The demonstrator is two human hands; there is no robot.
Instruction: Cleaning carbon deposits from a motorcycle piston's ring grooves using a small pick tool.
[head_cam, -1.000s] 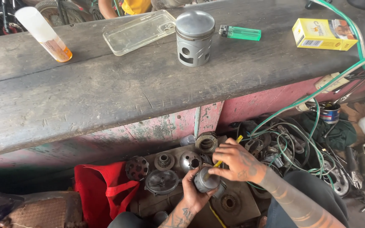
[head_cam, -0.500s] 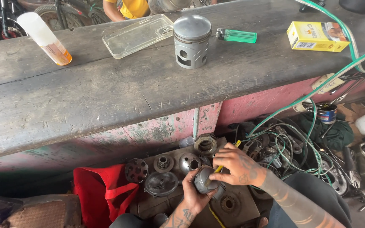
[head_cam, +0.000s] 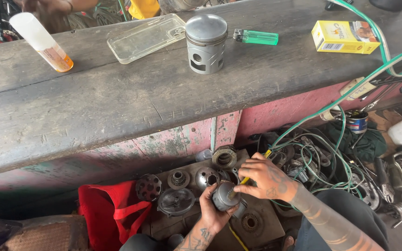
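My left hand (head_cam: 212, 211) grips a small grey metal cylinder part (head_cam: 225, 195) low in the view. My right hand (head_cam: 264, 179) holds a thin yellow-handled tool (head_cam: 246, 179) with its tip against the top of that part. Both hands work over a board (head_cam: 261, 218) on the floor that carries several round metal engine parts, such as a toothed disc (head_cam: 148, 186), a gear hub (head_cam: 178, 178) and a dark cover (head_cam: 176, 201).
A wooden bench top (head_cam: 117, 102) spans the view above, with a piston (head_cam: 205, 42), green lighter (head_cam: 256, 37), clear phone case (head_cam: 146, 37), yellow box (head_cam: 345, 36) and white bottle (head_cam: 40, 41). Green wires (head_cam: 322, 153), a red cloth (head_cam: 112, 211) and tools lie on the floor.
My hands stay on the grey part and the tool with only small shifts. The view has drifted slightly.
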